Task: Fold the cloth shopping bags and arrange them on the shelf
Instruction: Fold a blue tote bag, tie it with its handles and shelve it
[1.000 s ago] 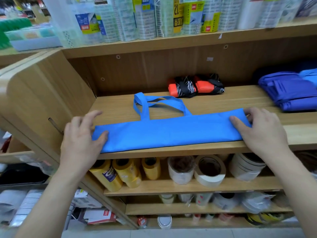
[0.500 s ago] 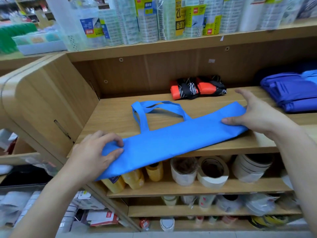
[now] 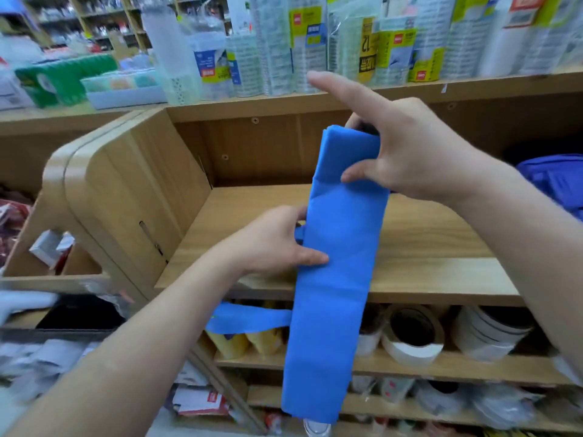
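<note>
While the right hand [image 3: 419, 152] pinches its top end, index finger straight, and the left hand [image 3: 271, 244] grips its left edge, one folded blue bag [image 3: 340, 247] hangs upright near the wooden shelf [image 3: 426, 247], partly hiding yellow rolls [image 3: 262, 342]. At least two white tape rolls [image 3: 413, 350] sit lower right. A far pack [image 3: 369, 45] reads "12".

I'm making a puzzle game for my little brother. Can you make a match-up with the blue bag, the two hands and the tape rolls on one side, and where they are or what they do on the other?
Things:
1. blue bag
2. right hand
3. left hand
4. tape rolls

Places or states:
A. sit on the lower shelf
B. grips the bag's top end
C. held upright, its bottom end hanging down
D. pinches the bag's middle

Pairs: 1-C, 2-B, 3-D, 4-A
</note>
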Demonstrator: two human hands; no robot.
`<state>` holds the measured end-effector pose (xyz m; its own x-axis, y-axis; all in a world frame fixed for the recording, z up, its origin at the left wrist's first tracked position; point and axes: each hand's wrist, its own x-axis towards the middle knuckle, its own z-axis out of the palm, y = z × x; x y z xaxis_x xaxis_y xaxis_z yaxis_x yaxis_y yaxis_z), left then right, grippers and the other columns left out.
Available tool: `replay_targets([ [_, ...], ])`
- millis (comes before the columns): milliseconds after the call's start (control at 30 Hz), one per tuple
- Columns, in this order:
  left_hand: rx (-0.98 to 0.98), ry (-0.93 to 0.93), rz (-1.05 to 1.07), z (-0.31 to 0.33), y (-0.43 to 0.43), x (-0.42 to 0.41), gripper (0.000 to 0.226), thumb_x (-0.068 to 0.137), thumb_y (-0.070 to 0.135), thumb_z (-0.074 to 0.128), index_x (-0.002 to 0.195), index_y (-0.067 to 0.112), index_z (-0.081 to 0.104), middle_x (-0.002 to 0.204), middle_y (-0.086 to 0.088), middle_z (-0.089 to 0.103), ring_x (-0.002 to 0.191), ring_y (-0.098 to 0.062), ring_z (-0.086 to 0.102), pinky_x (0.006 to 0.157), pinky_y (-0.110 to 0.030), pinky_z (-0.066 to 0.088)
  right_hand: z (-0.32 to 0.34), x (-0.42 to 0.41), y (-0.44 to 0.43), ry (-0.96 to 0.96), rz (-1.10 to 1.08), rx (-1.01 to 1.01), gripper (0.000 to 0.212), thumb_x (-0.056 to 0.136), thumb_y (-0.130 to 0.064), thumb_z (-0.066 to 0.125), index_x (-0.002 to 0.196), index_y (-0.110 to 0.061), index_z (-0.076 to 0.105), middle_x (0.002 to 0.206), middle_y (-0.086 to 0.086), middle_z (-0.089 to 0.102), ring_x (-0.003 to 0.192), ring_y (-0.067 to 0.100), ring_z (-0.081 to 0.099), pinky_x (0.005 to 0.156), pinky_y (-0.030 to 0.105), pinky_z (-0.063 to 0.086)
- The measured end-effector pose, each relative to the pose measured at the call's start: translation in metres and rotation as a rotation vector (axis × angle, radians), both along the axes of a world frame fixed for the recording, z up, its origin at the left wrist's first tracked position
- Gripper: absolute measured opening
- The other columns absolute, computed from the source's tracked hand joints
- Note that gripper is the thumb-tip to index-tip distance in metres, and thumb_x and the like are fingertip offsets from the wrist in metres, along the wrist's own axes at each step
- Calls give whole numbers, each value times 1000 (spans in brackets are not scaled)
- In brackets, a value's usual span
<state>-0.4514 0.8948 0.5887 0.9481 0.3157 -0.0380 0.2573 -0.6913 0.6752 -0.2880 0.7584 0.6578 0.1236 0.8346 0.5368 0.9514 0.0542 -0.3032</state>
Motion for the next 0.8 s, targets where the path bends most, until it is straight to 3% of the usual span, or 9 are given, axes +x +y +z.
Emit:
replay_targets([
  [100, -74, -150, 146, -16, 15, 6, 26, 79, 11, 80, 98, 27, 71, 95, 20, 73, 91, 3, 67, 84, -22, 52, -12, 0, 11, -185, -169, 93, 102, 71, -16, 84, 152, -37, 27, 113, -1, 51, 102, 20, 51, 87, 43, 42],
  [167, 22, -189, 266, -26, 24, 10, 28, 79, 13, 80, 103, 25, 71, 100, 16, 73, 96, -3, 66, 85, -25, 51, -35, -2, 11, -235, -220, 80, 95, 67, -18, 86, 147, -33, 38, 126, 10, 43, 116, 28, 42, 89, 45, 38],
  [267, 125, -174, 422, -41, 37, 13, 33, 80, 21, 79, 111, 20, 70, 104, 7, 72, 100, -15, 64, 80, -27, 47, -73, -4, 3, -244, -130, 38, 71, 63, -16, 89, 128, -22, 61, 135, 16, 44, 124, 38, 39, 90, 58, 43],
  [367, 116, -192, 515, -50, 43, 13, 33, 79, 25, 79, 110, 22, 68, 102, 7, 72, 97, -17, 65, 82, -34, 51, -101, -5, -5, -256, -119, 40, 68, 65, -11, 86, 127, -25, 63, 150, 17, 34, 134, 41, 32, 100, 62, 36],
  [467, 198, -151, 537, -54, 44, 13, 29, 78, 31, 80, 104, 24, 69, 103, 6, 73, 96, -19, 66, 81, -40, 53, -110, -10, -5, -152, -132, 185, 73, 73, -7, 77, 139, -26, 52, 154, 17, 25, 135, 36, 31, 108, 51, 33],
  [533, 189, -130, 543, -54, 47, 14, 33, 77, 35, 81, 105, 23, 69, 107, 5, 72, 101, -21, 65, 83, -43, 53, -111, -11, 2, 25, -48, 218, 62, 78, -4, 69, 137, -19, 53, 147, 15, 34, 128, 22, 39, 106, 31, 36],
  [600, 260, -72, 569, -54, 49, 13, 52, 74, 42, 81, 118, 22, 61, 117, 0, 64, 112, -25, 56, 91, -45, 49, -112, -10, 10, 148, 104, 29, 46, 83, 5, 60, 126, -11, 62, 133, 9, 53, 121, 12, 48, 101, 16, 37],
  [700, 469, -142, 600, -42, 38, 3, 76, 72, 40, 84, 136, 27, 45, 128, -1, 46, 122, -25, 41, 99, -46, 41, -121, -9, 16, 147, 172, -270, 49, 82, 16, 47, 117, -10, 70, 124, 1, 65, 120, 15, 56, 105, 20, 38],
  [800, 355, -318, 217, -28, 26, -24, 58, 76, 20, 82, 129, 23, 59, 124, 8, 56, 115, -13, 53, 100, -32, 43, -118, -4, 19, 174, 166, -342, 68, 69, 20, 39, 119, -14, 70, 127, -4, 65, 122, 10, 54, 105, 14, 35],
])
